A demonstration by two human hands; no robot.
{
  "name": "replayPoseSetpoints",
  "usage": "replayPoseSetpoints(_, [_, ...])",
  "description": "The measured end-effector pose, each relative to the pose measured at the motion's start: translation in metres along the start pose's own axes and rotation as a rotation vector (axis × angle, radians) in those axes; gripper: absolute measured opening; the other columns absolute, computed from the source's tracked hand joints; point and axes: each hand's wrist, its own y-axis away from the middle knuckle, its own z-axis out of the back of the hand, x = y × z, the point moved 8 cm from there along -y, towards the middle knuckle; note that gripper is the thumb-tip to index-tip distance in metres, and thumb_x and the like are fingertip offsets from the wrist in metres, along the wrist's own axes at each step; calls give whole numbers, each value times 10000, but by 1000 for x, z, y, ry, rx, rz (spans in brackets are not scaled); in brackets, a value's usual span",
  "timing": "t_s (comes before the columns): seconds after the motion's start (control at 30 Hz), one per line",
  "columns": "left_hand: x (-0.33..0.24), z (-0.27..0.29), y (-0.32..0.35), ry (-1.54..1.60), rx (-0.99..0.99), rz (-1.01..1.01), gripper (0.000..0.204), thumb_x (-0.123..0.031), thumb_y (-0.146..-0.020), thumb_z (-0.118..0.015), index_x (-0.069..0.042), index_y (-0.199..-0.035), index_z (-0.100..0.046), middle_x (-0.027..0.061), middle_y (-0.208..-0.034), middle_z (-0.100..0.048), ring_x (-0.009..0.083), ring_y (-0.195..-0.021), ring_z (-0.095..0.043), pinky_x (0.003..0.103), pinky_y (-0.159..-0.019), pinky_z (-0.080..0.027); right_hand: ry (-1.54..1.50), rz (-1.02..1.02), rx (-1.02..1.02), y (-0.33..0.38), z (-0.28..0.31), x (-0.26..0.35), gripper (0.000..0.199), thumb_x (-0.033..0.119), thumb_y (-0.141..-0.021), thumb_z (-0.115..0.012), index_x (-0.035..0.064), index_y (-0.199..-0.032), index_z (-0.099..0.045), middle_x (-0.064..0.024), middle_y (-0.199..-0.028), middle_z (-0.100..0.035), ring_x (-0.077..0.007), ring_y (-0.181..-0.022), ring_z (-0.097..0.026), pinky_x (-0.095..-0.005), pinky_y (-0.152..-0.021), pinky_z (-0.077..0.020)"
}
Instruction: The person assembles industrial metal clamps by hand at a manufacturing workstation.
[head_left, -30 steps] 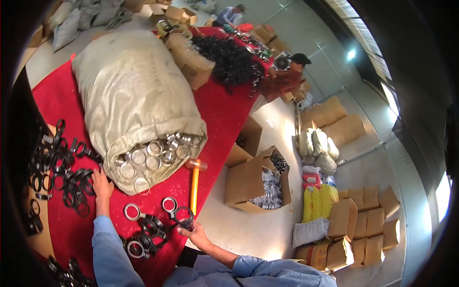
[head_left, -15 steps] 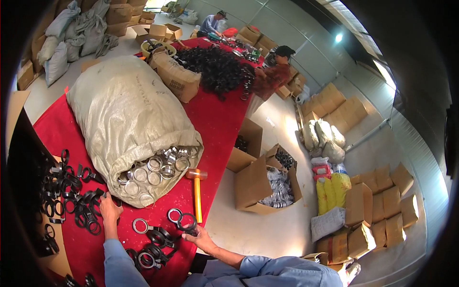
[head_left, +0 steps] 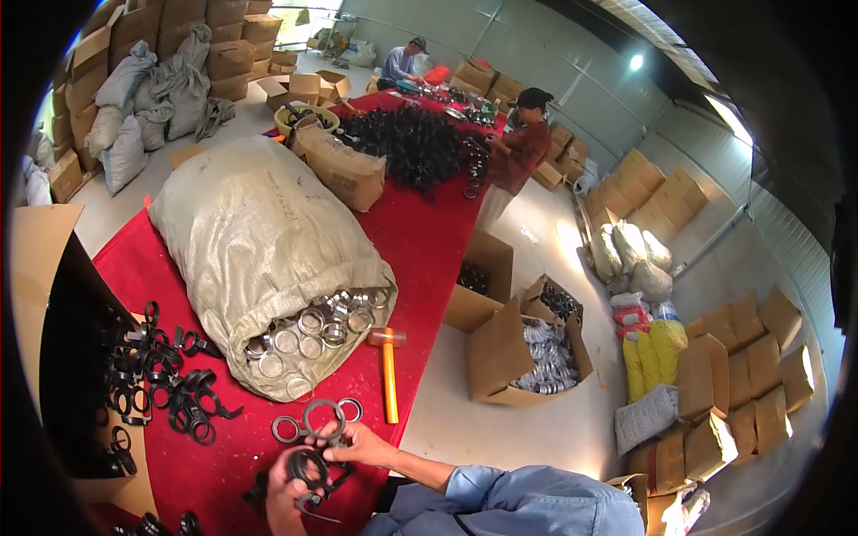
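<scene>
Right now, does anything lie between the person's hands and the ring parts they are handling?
No. The left hand already grips a black ring clamp, and the right hand touches a grey metal ring; nothing lies between.

View: single head-worn fisheye, left of a pair. Position: above the near end of a long red table [head_left: 420,259], looking down and along it. Nearest: the wearer's hands, left hand [head_left: 284,489] and right hand [head_left: 357,442], at the lower edge. Middle: sack [head_left: 255,241]. Far: a person [head_left: 523,147] beside the table, boxes [head_left: 223,45] beyond. Edges: straight lines bend; corners black.
</scene>
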Motion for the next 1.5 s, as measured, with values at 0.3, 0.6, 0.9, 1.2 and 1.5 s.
replayPoseSetpoints(0.3, [39,3,49,352,48,31,573,-413,-859,-705,-22,-1234,-519,115,-880,-641,224,-591,-595,291,-526,-476,29,-130,188,25,-33,-9,241,97,-892,-744,51,-1058,-575,39,-957,-625,-59,-930,-564,-261,-833,-462])
replayPoseSetpoints(0.6, [30,45,43,-103,-570,31,620,86,-659,-710,28,-1230,-475,114,-942,-654,218,-773,-679,331,-643,-576,332,-55,-279,29,-9,24,242,85,-796,-816,81,-905,-600,47,-813,-576,-75,-779,-548,-271,-712,-479])
replayPoseSetpoints(0.9, [38,52,36,86,-624,-101,461,89,-793,-733,-50,-1069,-390,183,-1036,-680,178,-870,-688,280,-724,-574,350,-19,-342,18,-2,1,274,-39,-811,-775,32,-981,-572,25,-856,-622,-38,-737,-549,-203,-660,-452])
replayPoseSetpoints(1.2, [36,53,41,19,-602,-125,393,84,-811,-674,-61,-1059,-406,207,-1108,-697,186,-957,-699,267,-777,-570,381,-5,-338,27,-1,-12,299,-43,-810,-772,43,-1007,-563,15,-874,-594,-43,-755,-554,-201,-667,-468])
replayPoseSetpoints(1.5, [29,54,36,21,-584,-73,495,128,-802,-670,-28,-1168,-374,226,-1178,-649,233,-1073,-676,324,-899,-555,176,-63,-355,24,10,-24,289,-79,-804,-748,49,-994,-573,-6,-944,-648,-67,-832,-586,-222,-763,-484])
